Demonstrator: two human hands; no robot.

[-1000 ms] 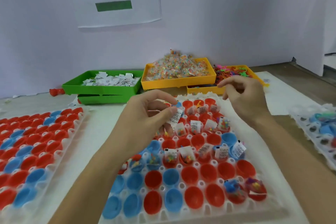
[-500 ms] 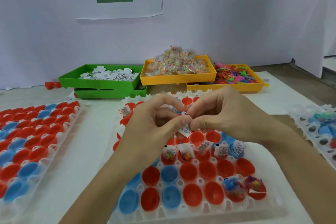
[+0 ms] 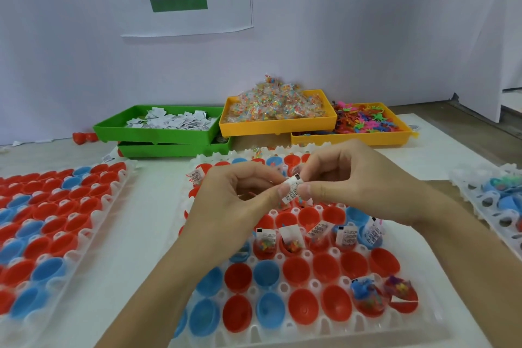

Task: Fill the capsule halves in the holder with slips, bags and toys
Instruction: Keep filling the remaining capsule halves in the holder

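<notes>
A white holder (image 3: pixel 440 316) of red and blue capsule halves lies in front of me. One middle row of its halves carries printed slips and small bags; two halves at the near right hold bags and a blue toy (image 3: pixel 363 288). Above the holder's middle, my left hand (image 3: pixel 234 206) and my right hand (image 3: pixel 356 178) meet. Both pinch one printed slip (image 3: pixel 292 191) between thumb and fingers. Behind them, part of the far rows is hidden.
A second holder (image 3: pixel 118 200) of red and blue halves lies at left, a third (image 3: pixel 474 200) at right. At the back stand a green tray of slips (image 3: pixel 152 133), a yellow tray of bags (image 3: pixel 276 124) and a yellow tray of toys (image 3: pixel 350 138).
My right hand came in from the right and met my left hand; both now pinch the slip that my left hand held alone. The view has shifted slightly.
</notes>
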